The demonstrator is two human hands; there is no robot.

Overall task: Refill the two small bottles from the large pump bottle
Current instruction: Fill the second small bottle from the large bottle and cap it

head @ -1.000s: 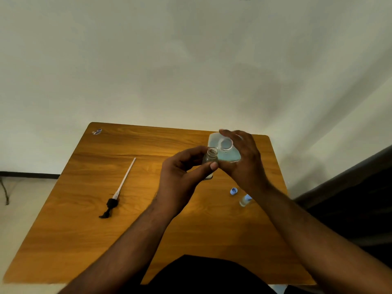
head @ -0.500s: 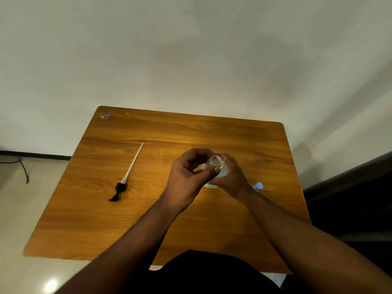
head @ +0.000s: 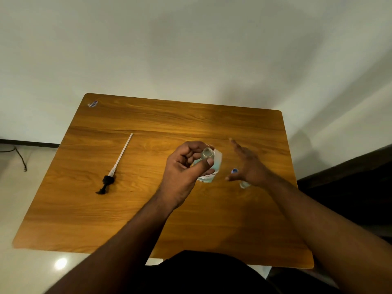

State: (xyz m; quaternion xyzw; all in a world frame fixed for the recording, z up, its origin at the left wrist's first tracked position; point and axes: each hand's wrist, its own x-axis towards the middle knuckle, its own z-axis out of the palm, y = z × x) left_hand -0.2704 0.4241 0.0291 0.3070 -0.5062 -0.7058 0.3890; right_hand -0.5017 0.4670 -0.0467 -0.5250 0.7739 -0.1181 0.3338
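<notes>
Forearms reach in from the near edge over a wooden desk. Left hand is raised over the middle of the desk, its fingers curled and its thumb pressed against a small clear bottle – uncapped, mouth up, pinched just below the neck. Directly under and behind that hand stands the large bottle, pump off, with pale blue liquid inside; how much is in it cannot be told. Right hand hovers just right of the large bottle, blurred, fingers spread wide and holding nothing. Beside its thumb sits a small blue cap, and under the heel of that hand a second small bottle shows only in part – whether it stands or lies cannot be told. Well to the left lies the pump head, black, its long white tube pointing away toward the far edge. At the far left corner is a small sticker
</notes>
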